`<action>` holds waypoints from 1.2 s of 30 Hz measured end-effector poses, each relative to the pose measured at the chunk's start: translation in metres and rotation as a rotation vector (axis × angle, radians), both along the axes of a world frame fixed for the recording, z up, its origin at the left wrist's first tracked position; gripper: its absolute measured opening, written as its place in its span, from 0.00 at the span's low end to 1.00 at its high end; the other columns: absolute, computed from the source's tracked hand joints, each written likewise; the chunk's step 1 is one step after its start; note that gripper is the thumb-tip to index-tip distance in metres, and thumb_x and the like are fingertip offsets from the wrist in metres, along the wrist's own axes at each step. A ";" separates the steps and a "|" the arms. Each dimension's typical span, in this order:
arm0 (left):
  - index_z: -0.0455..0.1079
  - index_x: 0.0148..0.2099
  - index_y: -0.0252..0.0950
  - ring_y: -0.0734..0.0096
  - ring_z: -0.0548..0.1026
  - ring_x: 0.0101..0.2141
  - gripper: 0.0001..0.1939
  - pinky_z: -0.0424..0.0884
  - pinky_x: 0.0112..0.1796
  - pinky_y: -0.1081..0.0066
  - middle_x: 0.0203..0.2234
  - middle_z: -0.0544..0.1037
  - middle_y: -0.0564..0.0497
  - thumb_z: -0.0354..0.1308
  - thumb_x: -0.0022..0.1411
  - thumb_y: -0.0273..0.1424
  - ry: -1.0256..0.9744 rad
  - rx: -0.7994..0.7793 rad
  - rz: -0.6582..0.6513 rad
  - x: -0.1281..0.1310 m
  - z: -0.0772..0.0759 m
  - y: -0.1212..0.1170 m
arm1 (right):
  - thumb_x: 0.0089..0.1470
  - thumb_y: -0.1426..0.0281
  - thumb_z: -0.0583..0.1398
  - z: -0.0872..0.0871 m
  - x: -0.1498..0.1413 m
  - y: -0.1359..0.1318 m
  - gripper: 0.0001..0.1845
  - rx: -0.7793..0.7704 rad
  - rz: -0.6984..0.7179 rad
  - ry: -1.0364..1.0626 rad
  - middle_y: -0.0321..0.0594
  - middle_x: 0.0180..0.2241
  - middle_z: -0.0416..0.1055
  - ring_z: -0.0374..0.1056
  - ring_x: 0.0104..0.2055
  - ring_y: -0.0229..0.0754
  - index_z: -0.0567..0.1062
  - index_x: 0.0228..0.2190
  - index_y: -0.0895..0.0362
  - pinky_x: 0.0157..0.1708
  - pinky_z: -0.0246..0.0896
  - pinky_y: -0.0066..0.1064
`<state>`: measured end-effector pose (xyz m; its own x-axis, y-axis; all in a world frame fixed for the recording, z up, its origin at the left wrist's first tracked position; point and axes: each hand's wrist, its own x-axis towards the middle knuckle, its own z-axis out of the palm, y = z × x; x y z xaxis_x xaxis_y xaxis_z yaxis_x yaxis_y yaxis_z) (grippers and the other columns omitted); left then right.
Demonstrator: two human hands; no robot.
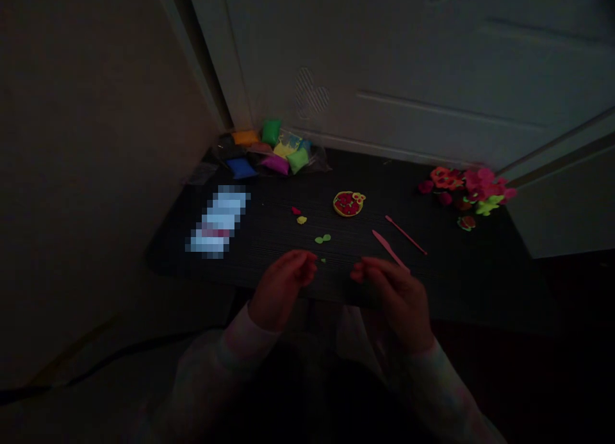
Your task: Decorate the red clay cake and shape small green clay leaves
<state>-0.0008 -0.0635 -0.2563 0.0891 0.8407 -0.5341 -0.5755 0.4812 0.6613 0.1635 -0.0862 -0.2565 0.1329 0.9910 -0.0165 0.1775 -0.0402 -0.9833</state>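
My left hand (282,287) hovers over the table's near edge, fingers curled together; whether anything is in them is too dark to see. Opposite it, my right hand (398,296) has its thumb and fingers pinched, their contents also hidden. Between and beyond the hands lie two flat light-green clay pieces (323,239) and a tiny green bit (323,260). Farther off are a yellow clay lump (302,220), a red clay lump (296,211) and a round yellow-rimmed clay piece (348,204) with red filling. A pink plastic knife (388,246) points away from my right hand.
Beside the knife rests a thin pink modelling stick (406,234). Bags of coloured clay (271,150) are piled at the back left, above a blurred bright phone-like screen (218,221). Several colourful clay shapes (473,188) crowd the right end. A white panelled door (394,66) stands behind the dark table.
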 end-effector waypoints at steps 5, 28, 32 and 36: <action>0.70 0.25 0.31 0.79 0.66 0.23 0.05 0.61 0.25 0.77 0.19 0.70 0.53 0.57 0.46 0.30 0.006 0.008 -0.004 -0.002 -0.001 0.002 | 0.50 0.69 0.55 0.001 -0.002 0.000 0.06 0.023 0.011 0.033 0.31 0.20 0.72 0.68 0.23 0.32 0.71 0.28 0.55 0.27 0.63 0.26; 0.72 0.25 0.32 0.77 0.66 0.23 0.05 0.59 0.27 0.76 0.19 0.71 0.52 0.57 0.47 0.30 0.046 0.028 -0.096 0.003 0.000 0.007 | 0.41 0.70 0.61 0.005 -0.002 0.008 0.02 0.065 0.022 -0.095 0.34 0.21 0.72 0.66 0.23 0.34 0.75 0.22 0.53 0.23 0.60 0.25; 0.73 0.27 0.33 0.76 0.65 0.24 0.07 0.59 0.28 0.75 0.20 0.71 0.52 0.56 0.49 0.30 0.106 0.068 -0.154 0.002 0.001 0.013 | 0.44 0.69 0.59 0.007 -0.001 0.013 0.05 0.114 0.076 -0.200 0.35 0.22 0.73 0.67 0.23 0.36 0.76 0.24 0.52 0.22 0.62 0.26; 0.74 0.26 0.33 0.75 0.66 0.26 0.07 0.59 0.31 0.74 0.22 0.72 0.51 0.55 0.50 0.29 0.163 0.152 -0.381 0.001 0.008 0.021 | 0.47 0.69 0.57 0.016 -0.005 0.021 0.07 0.175 0.120 -0.382 0.33 0.25 0.75 0.70 0.26 0.36 0.76 0.28 0.49 0.23 0.65 0.23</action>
<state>0.0002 -0.0428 -0.2484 0.3327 0.8344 -0.4395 -0.2578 0.5288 0.8087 0.1586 -0.0649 -0.2402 -0.0191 0.9833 0.1813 0.5229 0.1643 -0.8364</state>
